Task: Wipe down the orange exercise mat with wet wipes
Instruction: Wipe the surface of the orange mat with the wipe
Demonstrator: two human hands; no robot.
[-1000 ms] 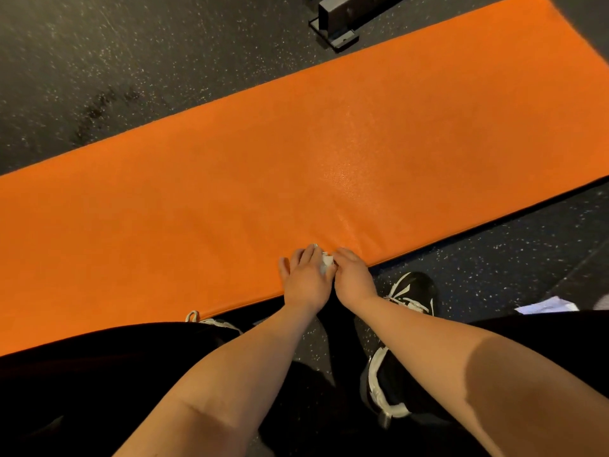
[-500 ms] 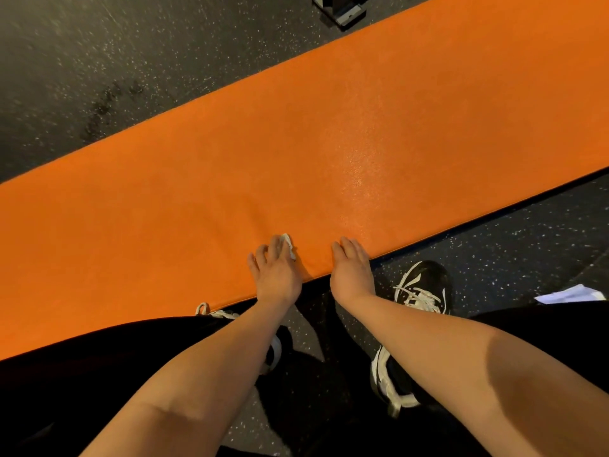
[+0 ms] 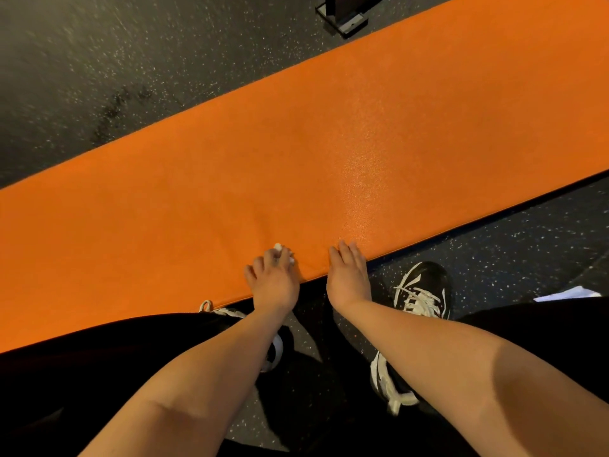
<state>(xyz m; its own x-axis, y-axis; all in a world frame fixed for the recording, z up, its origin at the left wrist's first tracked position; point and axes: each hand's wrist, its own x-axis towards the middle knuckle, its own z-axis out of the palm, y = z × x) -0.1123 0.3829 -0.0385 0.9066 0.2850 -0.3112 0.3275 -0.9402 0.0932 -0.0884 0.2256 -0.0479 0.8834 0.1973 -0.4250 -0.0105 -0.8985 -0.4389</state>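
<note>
- The dark speckled floor (image 3: 131, 61) lay bare beyond the mat's far edge, apart from a metal base (image 3: 346, 14) at the top.
- The orange exercise mat (image 3: 329, 143) ran diagonally across the view, its whole surface open ahead of our hands.
- Our black shoes (image 3: 421, 291) stood on the floor just beside the mat's near edge.
- Our right hand (image 3: 346, 275) lay flat over that near edge, fingers (image 3: 346, 252) together and empty.
- Our left hand (image 3: 273, 278) pressed on the mat just inside the edge, its fingers curled over a crumpled white wet wipe (image 3: 280, 250).
- A white sheet (image 3: 566, 293) lay on the floor far right.
</note>
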